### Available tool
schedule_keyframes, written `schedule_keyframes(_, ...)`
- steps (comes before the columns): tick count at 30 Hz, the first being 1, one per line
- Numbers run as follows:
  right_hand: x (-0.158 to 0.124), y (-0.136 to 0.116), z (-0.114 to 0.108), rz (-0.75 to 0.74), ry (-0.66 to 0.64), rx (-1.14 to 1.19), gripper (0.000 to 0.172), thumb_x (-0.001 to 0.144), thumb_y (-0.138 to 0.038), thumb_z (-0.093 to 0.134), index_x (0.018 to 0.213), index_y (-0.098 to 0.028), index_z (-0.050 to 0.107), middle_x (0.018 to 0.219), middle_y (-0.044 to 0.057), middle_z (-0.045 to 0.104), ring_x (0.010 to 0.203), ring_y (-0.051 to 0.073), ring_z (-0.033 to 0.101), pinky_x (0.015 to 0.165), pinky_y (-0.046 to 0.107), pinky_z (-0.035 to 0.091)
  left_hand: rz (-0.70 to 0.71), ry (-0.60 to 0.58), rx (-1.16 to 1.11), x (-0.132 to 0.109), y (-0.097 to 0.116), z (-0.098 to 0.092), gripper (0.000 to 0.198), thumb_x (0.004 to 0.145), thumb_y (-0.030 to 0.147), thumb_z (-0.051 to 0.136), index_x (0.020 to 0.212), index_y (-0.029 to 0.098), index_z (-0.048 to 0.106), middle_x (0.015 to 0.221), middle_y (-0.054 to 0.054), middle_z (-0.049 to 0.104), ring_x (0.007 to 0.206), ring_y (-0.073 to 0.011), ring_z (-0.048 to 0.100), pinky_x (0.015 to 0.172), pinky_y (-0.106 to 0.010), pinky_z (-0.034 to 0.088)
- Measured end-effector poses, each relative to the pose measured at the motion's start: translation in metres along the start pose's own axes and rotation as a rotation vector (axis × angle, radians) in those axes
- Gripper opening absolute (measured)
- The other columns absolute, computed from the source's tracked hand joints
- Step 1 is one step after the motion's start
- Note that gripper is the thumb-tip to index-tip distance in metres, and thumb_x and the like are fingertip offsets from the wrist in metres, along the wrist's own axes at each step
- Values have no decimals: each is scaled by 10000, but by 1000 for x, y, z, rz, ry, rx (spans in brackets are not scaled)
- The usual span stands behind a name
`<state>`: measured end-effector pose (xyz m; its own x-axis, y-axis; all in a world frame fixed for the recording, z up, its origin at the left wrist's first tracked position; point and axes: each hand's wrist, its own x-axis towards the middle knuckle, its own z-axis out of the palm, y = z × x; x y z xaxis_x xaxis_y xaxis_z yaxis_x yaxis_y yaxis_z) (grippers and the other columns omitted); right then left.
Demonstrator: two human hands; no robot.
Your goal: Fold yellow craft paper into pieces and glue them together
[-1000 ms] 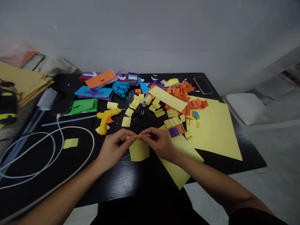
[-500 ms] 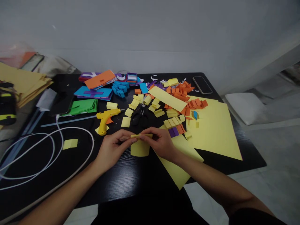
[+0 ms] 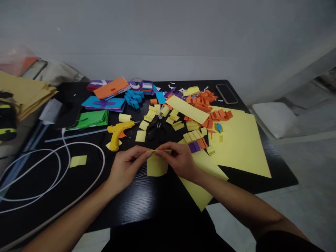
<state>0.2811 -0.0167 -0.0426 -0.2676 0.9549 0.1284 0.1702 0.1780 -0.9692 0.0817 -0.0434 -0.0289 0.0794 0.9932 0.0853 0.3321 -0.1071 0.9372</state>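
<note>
Between my two hands is a small yellow piece of paper, its top edge folded over and its lower part hanging down. My left hand pinches the left end of the fold between thumb and fingers. At the other end of the same fold, my right hand pinches with thumb and fingertips. Just beyond the hands lie black-handled scissors. A yellow hot glue gun rests to the left of them. Cut and folded yellow paper pieces are scattered around the scissors.
Yellow sheets cover the right side of the black table. Orange folded pieces are heaped behind, near a phone. Bundles of green paper and blue paper sit at back left. A white cable loops on the left.
The fold at the top of the yellow paper looks flatter and thinner now. Both hands keep their pinch in nearly the same place.
</note>
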Motion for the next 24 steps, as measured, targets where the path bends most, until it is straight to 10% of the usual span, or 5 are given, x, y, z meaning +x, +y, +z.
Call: schedule_keyframes(24, 9, 11, -5, 262, -17, 277, 288, 758, -444, 846, 888, -189, 812, 832, 53, 812, 740, 187, 753, 692, 300, 599, -103, 28, -146, 8, -2, -6, 199, 842, 393, 787, 873, 196, 780, 726, -14, 774, 659, -162, 715, 628, -257, 591)
